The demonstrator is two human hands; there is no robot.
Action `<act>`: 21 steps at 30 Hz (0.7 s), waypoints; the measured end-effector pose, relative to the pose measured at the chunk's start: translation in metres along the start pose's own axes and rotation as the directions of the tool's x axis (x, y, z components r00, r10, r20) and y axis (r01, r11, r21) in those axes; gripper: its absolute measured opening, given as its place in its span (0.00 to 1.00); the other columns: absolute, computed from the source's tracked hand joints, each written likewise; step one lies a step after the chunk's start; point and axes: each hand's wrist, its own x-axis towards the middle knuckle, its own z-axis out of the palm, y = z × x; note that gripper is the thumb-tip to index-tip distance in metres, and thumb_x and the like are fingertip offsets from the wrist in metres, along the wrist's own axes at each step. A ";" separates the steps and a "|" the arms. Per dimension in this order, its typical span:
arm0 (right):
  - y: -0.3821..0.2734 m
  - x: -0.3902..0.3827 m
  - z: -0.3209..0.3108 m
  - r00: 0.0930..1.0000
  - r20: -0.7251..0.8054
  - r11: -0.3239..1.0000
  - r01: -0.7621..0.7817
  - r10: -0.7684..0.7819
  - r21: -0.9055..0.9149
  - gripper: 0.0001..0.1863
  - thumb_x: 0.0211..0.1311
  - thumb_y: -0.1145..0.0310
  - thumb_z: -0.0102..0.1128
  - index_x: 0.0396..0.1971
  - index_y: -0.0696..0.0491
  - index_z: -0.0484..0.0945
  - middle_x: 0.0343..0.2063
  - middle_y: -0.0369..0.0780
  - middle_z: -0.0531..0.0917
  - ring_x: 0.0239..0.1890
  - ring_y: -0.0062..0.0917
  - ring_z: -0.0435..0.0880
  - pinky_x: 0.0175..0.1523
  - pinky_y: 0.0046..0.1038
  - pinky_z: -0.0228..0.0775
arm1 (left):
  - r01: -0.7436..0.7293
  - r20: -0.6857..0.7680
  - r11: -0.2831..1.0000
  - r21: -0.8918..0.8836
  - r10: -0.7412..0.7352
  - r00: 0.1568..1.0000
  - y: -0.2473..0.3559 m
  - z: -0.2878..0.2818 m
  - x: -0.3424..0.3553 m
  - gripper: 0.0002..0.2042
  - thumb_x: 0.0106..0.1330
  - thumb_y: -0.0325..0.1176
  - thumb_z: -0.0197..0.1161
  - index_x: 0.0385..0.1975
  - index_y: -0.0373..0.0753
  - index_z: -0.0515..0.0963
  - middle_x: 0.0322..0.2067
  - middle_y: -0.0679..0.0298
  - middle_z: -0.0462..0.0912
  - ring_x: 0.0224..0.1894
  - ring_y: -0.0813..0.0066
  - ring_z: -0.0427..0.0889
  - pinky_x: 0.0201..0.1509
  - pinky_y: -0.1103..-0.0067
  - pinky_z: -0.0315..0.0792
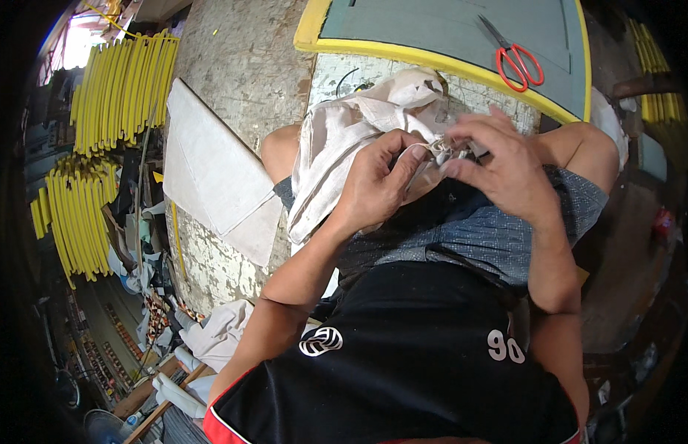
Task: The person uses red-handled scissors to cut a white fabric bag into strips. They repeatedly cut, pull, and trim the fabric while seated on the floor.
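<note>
A crumpled off-white cloth (344, 152) lies over my lap and the board before me. My left hand (384, 177) is closed, its thumb and forefinger pinching a bunched, stringy end of this cloth. Close by on the right, my right hand (507, 166) curves around the same bunch. Motion smears its fingers, so their grip on the loose strands between the hands cannot be made out. Past the hands, red-handled scissors (518, 68) rest on a grey panel with a yellow border (440, 63), blades pointing away.
A folded white cloth sheet (210, 166) lies to the left on the worn, paint-flaked board (240, 55). Rows of yellow strips (122, 92) hang at the far left. Below them are heaped rags (222, 333) and wooden sticks. A dark cable curls behind the cloth.
</note>
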 end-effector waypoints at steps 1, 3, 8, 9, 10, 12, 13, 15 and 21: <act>-0.002 -0.001 0.003 0.995 0.093 0.995 -0.052 0.044 0.083 0.14 0.60 0.60 0.66 0.37 0.56 0.81 0.34 0.44 0.83 0.43 0.37 0.80 0.49 0.38 0.70 | 0.015 -0.001 1.000 -0.007 -0.015 1.000 0.001 0.001 -0.001 0.10 0.75 0.34 0.55 0.38 0.32 0.76 0.29 0.69 0.78 0.33 0.86 0.71 0.37 0.83 0.69; -0.003 -0.002 0.005 0.970 0.203 0.959 -0.178 0.134 0.219 0.14 0.61 0.61 0.66 0.35 0.57 0.79 0.33 0.44 0.83 0.40 0.35 0.81 0.45 0.36 0.71 | 0.045 -0.003 0.999 -0.022 -0.045 0.999 0.002 0.003 -0.002 0.10 0.75 0.34 0.54 0.37 0.33 0.75 0.29 0.70 0.77 0.33 0.86 0.70 0.38 0.83 0.68; 0.009 -0.005 0.010 0.929 0.169 0.827 -0.369 0.329 0.424 0.15 0.68 0.60 0.60 0.34 0.59 0.77 0.25 0.43 0.79 0.29 0.22 0.76 0.37 0.26 0.69 | 0.174 0.078 0.979 -0.103 -0.166 0.983 -0.001 -0.002 -0.001 0.11 0.76 0.36 0.53 0.36 0.34 0.74 0.28 0.72 0.74 0.32 0.87 0.67 0.37 0.84 0.66; 0.012 -0.005 0.012 0.938 0.125 0.828 -0.344 0.324 0.443 0.15 0.69 0.60 0.59 0.34 0.59 0.77 0.24 0.42 0.78 0.29 0.21 0.75 0.36 0.26 0.69 | 0.179 0.102 0.975 -0.129 -0.167 0.981 -0.001 -0.002 -0.001 0.12 0.76 0.37 0.53 0.35 0.34 0.74 0.28 0.73 0.73 0.32 0.87 0.67 0.37 0.85 0.66; 0.013 -0.005 0.017 0.955 0.064 0.836 -0.284 0.288 0.470 0.17 0.71 0.58 0.56 0.34 0.60 0.76 0.21 0.41 0.76 0.27 0.21 0.74 0.34 0.27 0.68 | 0.186 0.126 0.970 -0.155 -0.167 0.978 -0.002 -0.003 -0.001 0.12 0.76 0.37 0.53 0.35 0.35 0.73 0.28 0.73 0.72 0.32 0.87 0.66 0.36 0.85 0.65; 0.015 -0.005 0.017 0.946 0.058 0.853 -0.313 0.319 0.418 0.19 0.70 0.56 0.57 0.33 0.60 0.77 0.19 0.43 0.75 0.24 0.22 0.73 0.32 0.29 0.68 | 0.184 0.172 0.960 -0.209 -0.149 0.974 -0.001 -0.002 -0.001 0.13 0.77 0.38 0.52 0.34 0.35 0.73 0.27 0.73 0.71 0.32 0.87 0.65 0.36 0.85 0.64; 0.014 -0.004 0.018 0.941 0.055 0.859 -0.328 0.334 0.392 0.20 0.70 0.55 0.57 0.32 0.61 0.77 0.18 0.43 0.74 0.23 0.22 0.73 0.31 0.29 0.67 | 0.172 0.170 0.964 -0.205 -0.138 0.976 -0.004 -0.003 -0.001 0.13 0.77 0.39 0.52 0.34 0.35 0.73 0.27 0.74 0.71 0.32 0.87 0.65 0.36 0.85 0.64; 0.003 -0.002 0.013 0.949 0.077 0.905 -0.314 0.305 0.287 0.23 0.70 0.53 0.58 0.28 0.61 0.76 0.17 0.45 0.73 0.21 0.25 0.72 0.30 0.31 0.67 | 0.148 0.169 0.969 -0.197 -0.115 0.979 -0.013 -0.003 -0.001 0.13 0.77 0.39 0.51 0.34 0.35 0.72 0.27 0.74 0.70 0.32 0.87 0.65 0.36 0.85 0.64; 0.003 -0.001 0.016 0.926 0.072 0.910 -0.377 0.370 0.170 0.26 0.67 0.51 0.60 0.22 0.61 0.75 0.17 0.48 0.73 0.19 0.36 0.72 0.28 0.35 0.66 | 0.083 0.107 0.995 -0.057 -0.077 0.991 -0.004 0.007 -0.006 0.14 0.78 0.39 0.51 0.35 0.35 0.72 0.25 0.74 0.68 0.28 0.86 0.64 0.32 0.84 0.63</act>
